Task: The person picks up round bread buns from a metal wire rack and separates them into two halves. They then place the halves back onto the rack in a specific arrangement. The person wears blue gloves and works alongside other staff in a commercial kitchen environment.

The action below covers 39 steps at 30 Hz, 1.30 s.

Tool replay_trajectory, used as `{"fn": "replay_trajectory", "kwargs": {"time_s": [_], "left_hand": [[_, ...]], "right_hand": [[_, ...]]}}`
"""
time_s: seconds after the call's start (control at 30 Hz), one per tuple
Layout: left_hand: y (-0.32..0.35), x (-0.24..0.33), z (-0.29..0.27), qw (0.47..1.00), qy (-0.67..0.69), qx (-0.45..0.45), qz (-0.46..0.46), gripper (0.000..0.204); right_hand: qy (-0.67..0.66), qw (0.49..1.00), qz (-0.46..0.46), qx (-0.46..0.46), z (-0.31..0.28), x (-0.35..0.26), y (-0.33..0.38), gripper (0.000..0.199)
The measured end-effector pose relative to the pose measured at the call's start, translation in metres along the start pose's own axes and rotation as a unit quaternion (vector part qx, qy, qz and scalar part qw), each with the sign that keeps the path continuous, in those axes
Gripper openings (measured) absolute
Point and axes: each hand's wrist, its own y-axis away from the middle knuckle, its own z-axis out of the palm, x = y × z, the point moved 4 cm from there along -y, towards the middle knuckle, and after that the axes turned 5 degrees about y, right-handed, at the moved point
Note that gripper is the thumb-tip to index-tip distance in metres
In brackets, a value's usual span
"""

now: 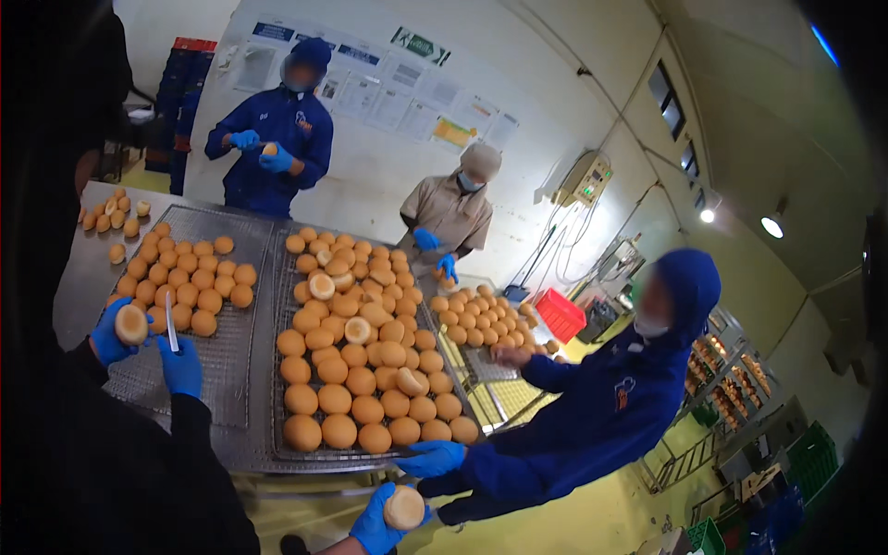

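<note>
My left hand, in a blue glove and black sleeve, is closed round a round bun whose pale underside shows. Just right of it my right hand, also gloved in blue, grips a knife with its blade pointing up. The blade looks apart from the bun. Both hands are above the near-left part of a wire rack, where rows of golden-brown buns lie. The knife's handle is mostly hidden in my fingers.
A larger rack of piled buns stands to the right. Another person's gloved hand holds a bun at the lower edge. A person in blue works at the right; two more people stand behind the table. A red crate sits beyond.
</note>
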Motion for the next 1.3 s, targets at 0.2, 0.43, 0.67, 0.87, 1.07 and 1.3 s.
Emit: {"fn": "replay_trajectory", "kwargs": {"time_s": [0.2, 0.43, 0.67, 0.87, 1.07, 1.3], "left_hand": [[0.001, -0.016, 0.003, 0.987, -0.123, 0.023, 0.101, 0.044], [-0.023, -0.076, -0.027, 0.946, -0.27, 0.013, 0.182, 0.042], [-0.053, -0.18, -0.043, 0.947, -0.293, -0.054, 0.117, 0.044], [-0.064, -0.2, -0.046, 0.944, -0.303, 0.029, 0.128, 0.044], [-0.056, -0.192, -0.04, 0.957, -0.256, 0.017, 0.137, 0.041], [-0.039, -0.174, -0.075, 0.959, -0.23, 0.077, 0.144, 0.037]], "right_hand": [[-0.028, 0.999, -0.01, -0.011, -0.028, -0.005, -0.01, 0.019], [-0.065, 0.998, -0.003, 0.001, -0.082, 0.013, -0.039, 0.019], [0.029, 0.997, -0.055, 0.048, -0.147, 0.042, -0.063, 0.02], [0.005, 0.987, -0.157, 0.015, -0.17, 0.001, -0.065, 0.022], [-0.059, 0.987, -0.151, -0.016, -0.163, 0.022, -0.07, 0.021], [0.036, 0.995, -0.086, 0.026, -0.161, 0.069, -0.07, 0.022]]}}
